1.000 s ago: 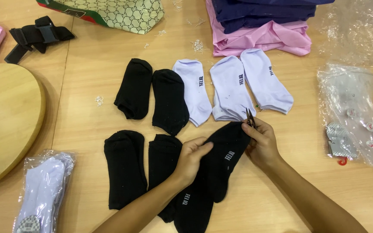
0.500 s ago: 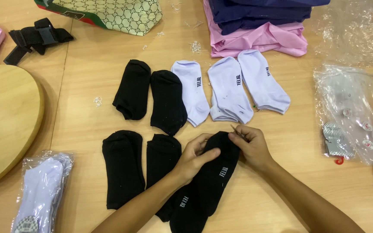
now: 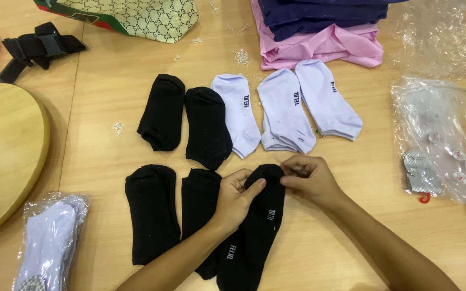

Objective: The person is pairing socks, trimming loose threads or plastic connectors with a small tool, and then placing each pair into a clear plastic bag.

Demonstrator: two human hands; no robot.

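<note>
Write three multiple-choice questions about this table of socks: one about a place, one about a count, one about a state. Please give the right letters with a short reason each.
1. Where does the folded pink cloth lie?
A. At the far edge, beyond the pale lilac socks
B. Under the round wooden board
C. Beside the person's elbows

2. How many black ankle socks lie flat in the far row?
A. Two
B. Four
C. None

3. What state is the black sock pair under the hands in?
A. Sealed in a plastic bag
B. Held at its top end by both hands
C. Lying untouched

Answers:
1 A, the pink cloth sits above the pale lilac socks.
2 A, two black ankle socks lie left of the lilac ones.
3 B, the left hand and right hand both grip its top end.
</note>
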